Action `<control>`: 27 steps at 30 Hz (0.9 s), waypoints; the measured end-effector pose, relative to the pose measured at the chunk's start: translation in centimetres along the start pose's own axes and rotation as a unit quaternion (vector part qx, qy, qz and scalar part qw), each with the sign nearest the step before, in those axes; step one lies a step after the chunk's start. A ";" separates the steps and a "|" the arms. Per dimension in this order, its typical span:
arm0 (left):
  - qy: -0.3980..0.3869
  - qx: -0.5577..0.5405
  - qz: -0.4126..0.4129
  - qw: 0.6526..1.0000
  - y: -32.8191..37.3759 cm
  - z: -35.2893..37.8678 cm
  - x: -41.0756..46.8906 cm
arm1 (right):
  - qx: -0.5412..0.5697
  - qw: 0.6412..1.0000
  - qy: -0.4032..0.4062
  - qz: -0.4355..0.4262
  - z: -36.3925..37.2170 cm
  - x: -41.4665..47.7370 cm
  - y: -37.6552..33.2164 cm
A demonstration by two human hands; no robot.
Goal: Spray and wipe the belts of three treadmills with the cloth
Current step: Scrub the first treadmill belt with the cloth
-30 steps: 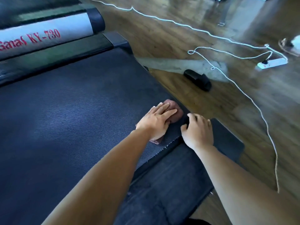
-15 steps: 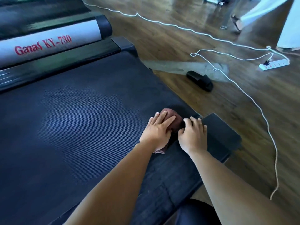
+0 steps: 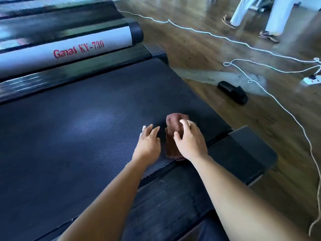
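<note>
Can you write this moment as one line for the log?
step: wipe belt | cloth: on belt | left hand: fingers straight, beside cloth | right hand: over cloth, grip unclear
</note>
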State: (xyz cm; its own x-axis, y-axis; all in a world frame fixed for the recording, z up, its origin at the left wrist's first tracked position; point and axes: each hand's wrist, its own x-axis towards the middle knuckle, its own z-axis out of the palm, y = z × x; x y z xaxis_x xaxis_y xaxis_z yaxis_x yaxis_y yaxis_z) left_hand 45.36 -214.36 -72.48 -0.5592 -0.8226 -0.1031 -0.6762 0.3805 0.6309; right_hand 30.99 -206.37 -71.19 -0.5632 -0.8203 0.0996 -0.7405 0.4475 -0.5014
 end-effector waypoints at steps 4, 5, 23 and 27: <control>-0.002 0.119 -0.004 0.993 -2.6 -1.4 -1.2 | -0.026 0.999 -0.043 -0.002 1.6 0.4 -1.8; -0.005 0.136 -0.007 0.991 -3.1 -1.7 -1.5 | -0.033 0.998 -0.057 0.009 2.1 0.4 -2.1; 0.002 0.156 -0.007 0.988 -6.0 -1.9 -3.5 | -0.022 0.999 0.024 0.032 5.6 0.4 -2.1; -0.001 0.143 -0.015 0.990 -6.2 -2.5 -4.3 | -0.015 0.999 0.013 0.027 5.2 0.5 -2.5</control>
State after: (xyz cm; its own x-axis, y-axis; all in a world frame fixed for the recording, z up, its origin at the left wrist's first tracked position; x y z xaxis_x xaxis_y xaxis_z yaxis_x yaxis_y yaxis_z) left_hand 53.16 -214.24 -74.09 -0.5376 -0.8346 -0.1198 -0.8005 0.4606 0.3834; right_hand 34.43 -209.74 -74.37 -0.6113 -0.7856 0.0962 -0.7196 0.5011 -0.4806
